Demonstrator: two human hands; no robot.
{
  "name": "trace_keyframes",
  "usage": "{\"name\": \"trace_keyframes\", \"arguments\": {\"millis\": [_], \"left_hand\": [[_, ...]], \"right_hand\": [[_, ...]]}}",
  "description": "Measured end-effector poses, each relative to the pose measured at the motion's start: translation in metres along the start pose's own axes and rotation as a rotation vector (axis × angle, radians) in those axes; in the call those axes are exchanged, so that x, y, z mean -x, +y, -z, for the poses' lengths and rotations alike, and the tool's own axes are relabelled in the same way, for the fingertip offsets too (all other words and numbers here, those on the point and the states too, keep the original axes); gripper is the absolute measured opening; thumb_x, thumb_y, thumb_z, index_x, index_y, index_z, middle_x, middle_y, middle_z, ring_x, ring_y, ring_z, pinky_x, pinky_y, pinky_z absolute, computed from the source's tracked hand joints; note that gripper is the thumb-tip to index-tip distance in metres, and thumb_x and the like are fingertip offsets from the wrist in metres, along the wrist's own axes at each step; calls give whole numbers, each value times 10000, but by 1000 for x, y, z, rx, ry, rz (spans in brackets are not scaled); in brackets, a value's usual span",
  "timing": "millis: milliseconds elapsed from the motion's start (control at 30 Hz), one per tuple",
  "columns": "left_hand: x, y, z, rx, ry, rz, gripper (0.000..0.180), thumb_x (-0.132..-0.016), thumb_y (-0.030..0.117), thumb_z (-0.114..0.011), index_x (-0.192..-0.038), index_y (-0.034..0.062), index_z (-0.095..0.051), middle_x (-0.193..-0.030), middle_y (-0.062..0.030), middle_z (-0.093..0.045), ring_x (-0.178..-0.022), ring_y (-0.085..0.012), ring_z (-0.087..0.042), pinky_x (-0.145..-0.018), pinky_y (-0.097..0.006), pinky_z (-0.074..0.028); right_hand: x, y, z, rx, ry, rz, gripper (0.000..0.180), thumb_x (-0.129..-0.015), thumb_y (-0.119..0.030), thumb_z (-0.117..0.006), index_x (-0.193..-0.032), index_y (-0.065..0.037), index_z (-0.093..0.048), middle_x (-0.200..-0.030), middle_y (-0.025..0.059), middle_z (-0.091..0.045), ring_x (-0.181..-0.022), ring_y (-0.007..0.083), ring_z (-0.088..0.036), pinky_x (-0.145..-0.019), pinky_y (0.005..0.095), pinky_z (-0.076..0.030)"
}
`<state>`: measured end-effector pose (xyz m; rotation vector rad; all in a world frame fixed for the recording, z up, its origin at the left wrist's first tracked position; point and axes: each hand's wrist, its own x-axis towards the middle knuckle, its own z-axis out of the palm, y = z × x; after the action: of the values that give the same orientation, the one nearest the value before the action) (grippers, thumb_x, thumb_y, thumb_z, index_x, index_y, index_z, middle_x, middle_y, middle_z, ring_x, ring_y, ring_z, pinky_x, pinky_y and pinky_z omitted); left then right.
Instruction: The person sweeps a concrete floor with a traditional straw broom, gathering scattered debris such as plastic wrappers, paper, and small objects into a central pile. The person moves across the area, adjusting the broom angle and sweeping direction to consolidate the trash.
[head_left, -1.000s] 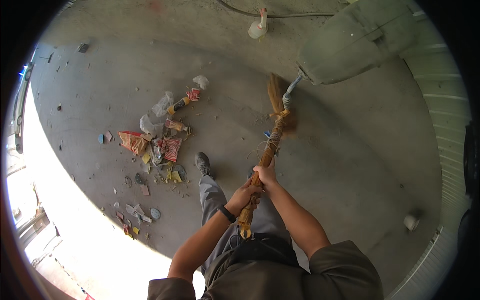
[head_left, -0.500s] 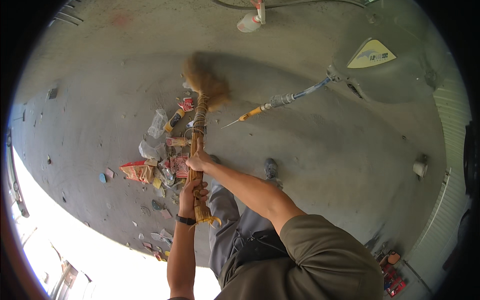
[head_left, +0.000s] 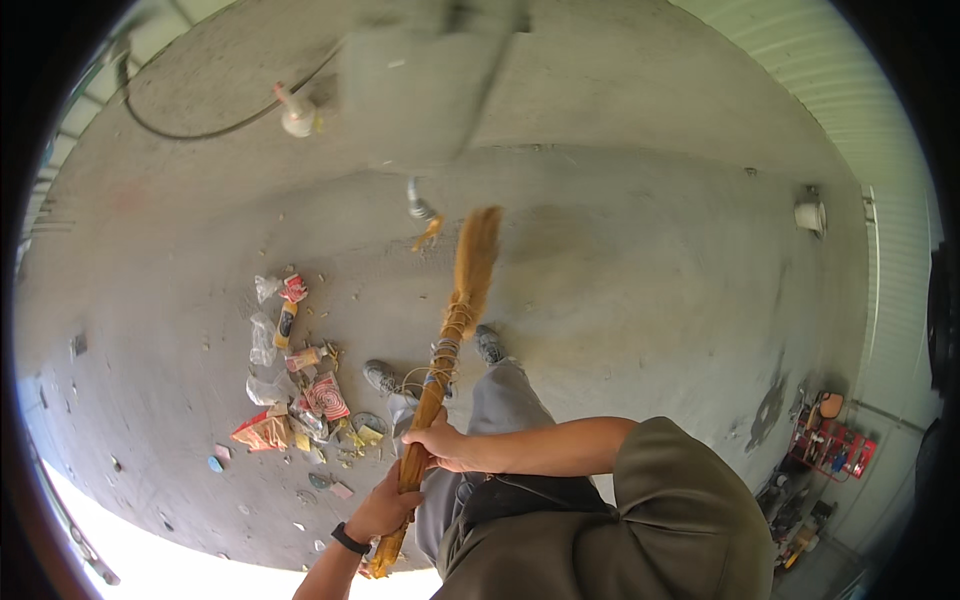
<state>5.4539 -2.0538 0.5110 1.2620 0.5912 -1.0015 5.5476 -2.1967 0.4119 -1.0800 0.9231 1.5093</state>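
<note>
A straw broom [head_left: 472, 275] slants across in front of my body, its wire-bound handle toward me and its bristles away over the floor. My left hand [head_left: 382, 508], with a black band at the wrist, wraps the handle near its end. Higher up the handle, my right hand [head_left: 437, 444] is closed round it too. Left of the broom lies a litter heap: a red and white patterned packet [head_left: 326, 397], a red and brown paper bag [head_left: 263, 431], a yellow and black bottle [head_left: 286, 324], a printed cup [head_left: 304, 358] and clear plastic [head_left: 262, 341].
A blurred grey-green machine [head_left: 420, 95] with a hanging nozzle [head_left: 420, 208] stands ahead. Beyond are a white spray bottle [head_left: 297, 117] and a dark hose [head_left: 205, 138]. At right sit a pale bucket [head_left: 811, 214] and a red rack [head_left: 848, 453] by the wall.
The broom has swung right, away from the litter, with both hands still on it. My view has turned, so the litter appears farther left and the machine nearer the middle.
</note>
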Motion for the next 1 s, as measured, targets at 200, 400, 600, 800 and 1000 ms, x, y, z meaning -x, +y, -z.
{"name": "trace_keyframes", "arguments": {"millis": [200,400,600,800,1000], "left_hand": [[-155,109,-94,-814,23,-211,896,-807,144,-529,-1487,-88,5,-816,-333,-644,-792,-493,-639,-732,-551,-521],[-412,204,-205,-1069,255,-350,798,-895,111,-501,-1540,-7,-46,-1173,-313,-575,-942,-422,-668,-786,-480,-563],[-498,214,-150,-1017,502,-297,652,-954,154,-470,-1498,-40,-168,-1150,-267,-601,-1009,-401,-643,-847,-451,-553],[-287,70,-106,-926,694,85,819,-838,70,-487,-1536,-18,-68,-1197,-362,-533,-966,-488,-607,-843,-550,-504],[-182,50,-182,-869,735,9,888,-826,102,-556,-1543,-4,-43,-1118,-315,-559,-919,-486,-601,-747,-544,-518]], "right_hand": [[-1,-89,153,-474,152,492,524,-860,-74,-688,-1216,-168,-316,-1003,102,-505,-677,231,-616,-599,393,-585],[-53,-267,364,-410,408,856,342,-923,-100,-536,-1166,-183,-309,-723,74,-477,-525,207,-533,-419,380,-466],[-161,-348,349,-370,248,824,190,-932,-125,-526,-1080,-130,-405,-671,59,-474,-476,182,-500,-384,351,-423],[-192,-149,139,30,25,590,813,-847,-144,-623,-1527,-161,-177,-852,85,-601,-624,187,-589,-537,384,-499],[-91,-57,135,117,40,839,834,-860,-210,-638,-1542,-78,-177,-1090,190,-610,-990,292,-623,-871,399,-485]]}}
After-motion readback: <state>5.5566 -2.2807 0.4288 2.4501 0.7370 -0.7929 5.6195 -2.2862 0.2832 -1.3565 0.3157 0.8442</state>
